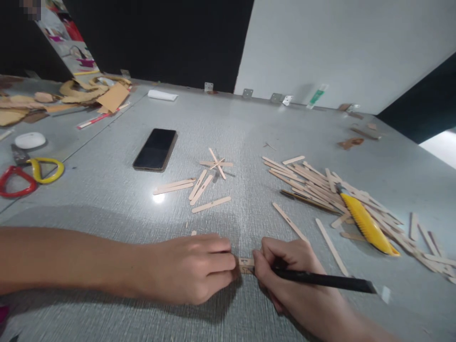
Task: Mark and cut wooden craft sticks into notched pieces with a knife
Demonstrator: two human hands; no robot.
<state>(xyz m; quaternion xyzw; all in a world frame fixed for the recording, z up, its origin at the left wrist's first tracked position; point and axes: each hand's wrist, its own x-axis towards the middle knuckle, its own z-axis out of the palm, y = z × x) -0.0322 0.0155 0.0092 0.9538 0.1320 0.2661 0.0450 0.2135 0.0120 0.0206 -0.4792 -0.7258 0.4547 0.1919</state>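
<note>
My left hand (199,268) is closed with its fingertips pressed on notched wooden craft sticks (245,262) lying on the table. Only a short stretch of these sticks shows between my two hands; dark marks and small cut-outs are visible on it. My right hand (295,280) grips a slim black pen-like tool (324,279), its narrow tip at the sticks. I cannot make out whether it is a pen or a craft knife. Beyond my hands lie several loose craft sticks (211,204), some with slots, and a small crossed assembly of sticks (218,164).
A pile of craft sticks (313,185) spreads on the right, with a yellow utility knife (366,221) on top. A phone (156,149) lies left of centre. Red and yellow-handled scissors (32,175), a white mouse (30,140) and cardboard scraps (85,92) are far left.
</note>
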